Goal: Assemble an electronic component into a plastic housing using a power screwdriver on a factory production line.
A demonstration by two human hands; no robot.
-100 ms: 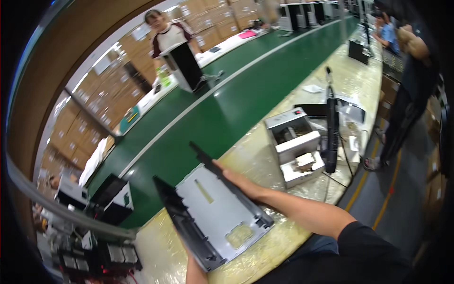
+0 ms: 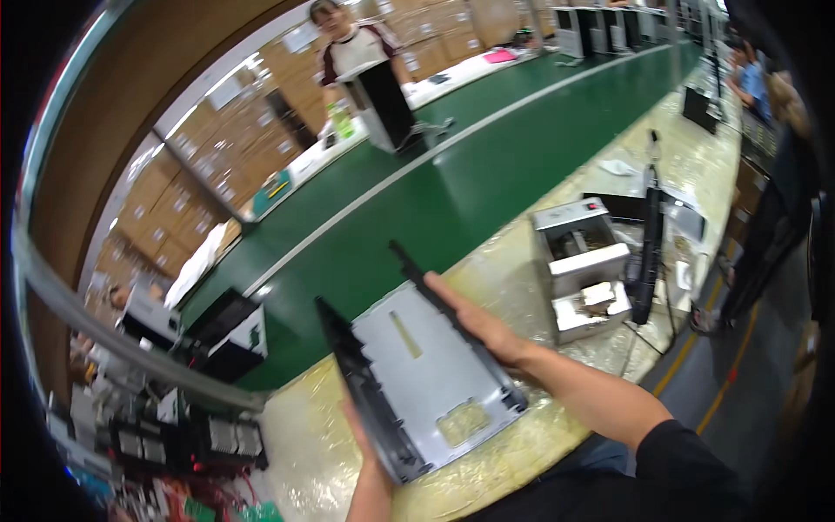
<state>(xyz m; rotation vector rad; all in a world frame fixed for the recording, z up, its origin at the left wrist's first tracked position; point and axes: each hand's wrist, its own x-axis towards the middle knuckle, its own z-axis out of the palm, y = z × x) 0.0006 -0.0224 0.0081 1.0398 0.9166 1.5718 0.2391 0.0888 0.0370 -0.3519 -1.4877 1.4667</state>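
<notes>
I hold a U-shaped casing cover (image 2: 417, 365) in front of me, above the bench edge. Its inner face is light grey, with a narrow slot and a larger cutout, and two dark side walls rise from it. My right hand (image 2: 477, 320) grips the right wall from outside. Along the outside of the left wall lies my left hand (image 2: 358, 431), its fingers mostly hidden behind the cover. To the right of the cover, a metal box (image 2: 581, 265) with open compartments stands on the bench with small parts inside.
Plastic film covers the bench (image 2: 300, 452). A long green conveyor (image 2: 487, 187) runs beyond it, carrying a black-and-white case (image 2: 383, 104). Across it stands a person (image 2: 361, 48). A black stand-like tool (image 2: 648, 252) and cable are right of the metal box. Black-and-white units (image 2: 235, 339) stand at left.
The view has swung, so the bench, conveyor and metal box sit farther right in the picture. Both hands still hold the casing cover at about the same tilt.
</notes>
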